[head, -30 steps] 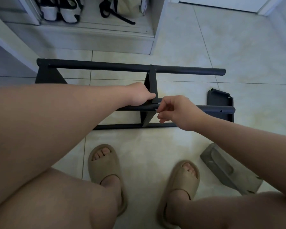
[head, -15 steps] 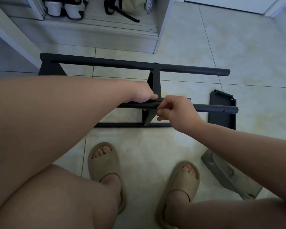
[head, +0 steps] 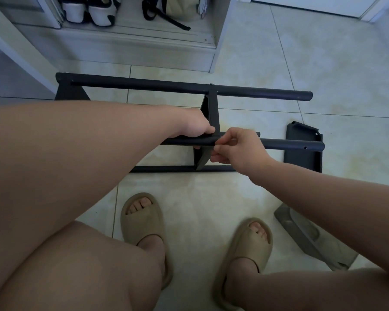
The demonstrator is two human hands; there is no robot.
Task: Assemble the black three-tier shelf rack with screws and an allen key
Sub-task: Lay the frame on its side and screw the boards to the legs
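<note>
The black shelf rack lies on its side on the tiled floor, with a far tube and a near tube joined by a middle shelf panel. My left hand grips the near tube just left of the middle panel. My right hand pinches a thin allen key at the joint between the near tube and the panel; most of the key is hidden by my fingers. A loose black shelf panel lies flat at the right, behind the near tube's end.
A grey plastic tray lies on the floor at the lower right, partly under my right forearm. My feet in beige slippers stand in front of the rack. A white cabinet with shoes and a bag stands behind it.
The view has shifted slightly; the rack sits a little lower in the frame. My right hand's fingers have shifted a little at the joint. My left hand keeps its grip on the tube.
</note>
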